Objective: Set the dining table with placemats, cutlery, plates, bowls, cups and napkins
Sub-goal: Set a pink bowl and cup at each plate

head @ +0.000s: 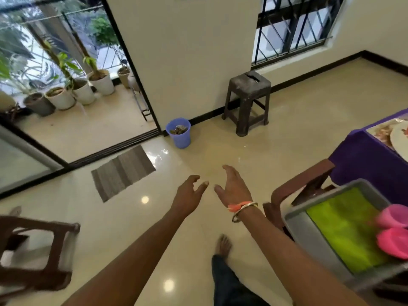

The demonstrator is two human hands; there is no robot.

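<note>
Grey tray [295, 221] with the green cloth [344, 228] and blurry pink cups [393, 239] sits on a brown chair [309, 184] off to the right, just beside the purple-clothed dining table [364, 164]. Both hands are empty, fingers loosely spread, out over the glossy tile floor [287, 140]. Right hand [234, 186] is nearer the tray than the left hand [189, 195], so I'd guess it swings over first.

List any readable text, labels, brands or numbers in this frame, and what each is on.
None readable.
placemat on the purple-clothed table: printed picture, too blurred to tell whether it has any lettering.
blue bin, stool, grey tray, pink cups: no visible text.
</note>
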